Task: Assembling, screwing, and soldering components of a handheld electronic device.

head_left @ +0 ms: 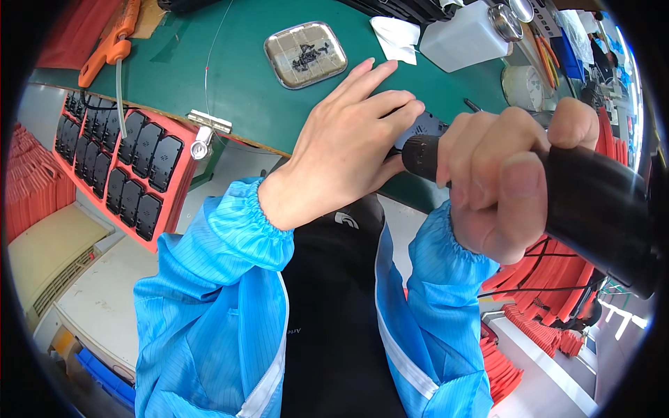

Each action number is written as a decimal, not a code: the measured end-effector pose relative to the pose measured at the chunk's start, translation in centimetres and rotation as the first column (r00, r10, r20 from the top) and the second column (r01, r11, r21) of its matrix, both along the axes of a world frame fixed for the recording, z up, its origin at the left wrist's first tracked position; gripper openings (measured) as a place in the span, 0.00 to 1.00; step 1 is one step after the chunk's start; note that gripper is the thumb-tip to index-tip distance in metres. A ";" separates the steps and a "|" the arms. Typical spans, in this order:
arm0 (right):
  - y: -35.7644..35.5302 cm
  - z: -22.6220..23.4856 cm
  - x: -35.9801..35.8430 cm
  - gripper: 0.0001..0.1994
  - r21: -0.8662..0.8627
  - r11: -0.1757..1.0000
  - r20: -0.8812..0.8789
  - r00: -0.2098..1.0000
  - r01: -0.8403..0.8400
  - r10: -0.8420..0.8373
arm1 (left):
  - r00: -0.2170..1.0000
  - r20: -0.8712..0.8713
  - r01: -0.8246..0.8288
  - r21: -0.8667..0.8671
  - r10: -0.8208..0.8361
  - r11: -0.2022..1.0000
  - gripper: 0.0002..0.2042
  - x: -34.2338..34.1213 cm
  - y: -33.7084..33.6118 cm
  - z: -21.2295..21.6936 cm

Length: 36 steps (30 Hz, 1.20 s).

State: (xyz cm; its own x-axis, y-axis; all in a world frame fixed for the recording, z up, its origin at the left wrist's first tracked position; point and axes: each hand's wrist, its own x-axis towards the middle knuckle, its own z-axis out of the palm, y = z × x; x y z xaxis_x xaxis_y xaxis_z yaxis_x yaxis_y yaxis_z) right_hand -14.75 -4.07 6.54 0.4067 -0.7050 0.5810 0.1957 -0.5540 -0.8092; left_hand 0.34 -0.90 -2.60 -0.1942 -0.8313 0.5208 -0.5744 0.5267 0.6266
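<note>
My right hand (495,167) wraps round a black powered screwdriver (592,202), lying nearly level with its ribbed nose toward my left hand. My left hand (348,139) is closed near that nose, fingers bent over a small dark grey part (426,125) with a rounded edge. Most of this part is hidden behind the fingers and the tool, so its kind does not show. Where the bit meets it is also covered. Beyond my left fingertips, a shallow metal tin (279,59) on the green table (237,90) holds a clump of tiny dark screws (306,57).
A red foam tray (115,177) with rows of black housings stands tilted at the left. Above it hang an orange glue gun (111,56) and a metal clip (205,129) on a string. A white bottle (463,38), white tissue (396,38) and tape roll (523,87) lie far right.
</note>
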 end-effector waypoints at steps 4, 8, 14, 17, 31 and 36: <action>0.2 0.3 0.0 0.13 0.000 1.000 -0.039 0.999 0.008 -0.008 | 1.000 0.007 -0.004 0.005 0.004 1.000 0.28 -0.1 0.1 0.1; 0.1 0.0 -0.2 0.13 0.035 0.999 0.031 0.999 -0.033 0.031 | 1.000 0.022 -0.003 -0.001 0.003 1.000 0.28 0.2 0.1 0.3; -1.0 1.3 -0.9 0.16 0.047 0.946 0.245 0.922 -0.320 0.300 | 1.000 0.013 0.017 0.011 -0.017 1.000 0.34 0.1 0.2 0.2; -2.4 4.0 -2.5 0.19 -0.030 0.942 0.269 0.905 -0.334 0.329 | 1.000 0.013 0.026 -0.003 -0.026 1.000 0.35 0.1 0.3 0.3; -5.6 0.9 10.3 0.09 0.284 0.943 0.336 0.903 0.176 -0.270 | 0.999 0.012 0.051 -0.011 -0.051 0.999 0.24 0.3 0.1 0.5; -6.1 0.0 10.7 0.09 0.261 0.949 0.338 0.905 0.174 -0.259 | 0.998 0.023 0.052 -0.006 -0.052 0.999 0.23 0.5 0.0 0.4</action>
State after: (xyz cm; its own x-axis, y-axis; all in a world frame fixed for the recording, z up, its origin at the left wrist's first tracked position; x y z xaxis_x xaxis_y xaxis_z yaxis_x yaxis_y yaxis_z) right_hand -4.09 -10.16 6.52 0.0199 -0.8778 0.4786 0.3948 -0.4329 -0.8104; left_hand 0.87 -0.92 -2.20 -0.2488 -0.8161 0.5216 -0.5599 0.5606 0.6101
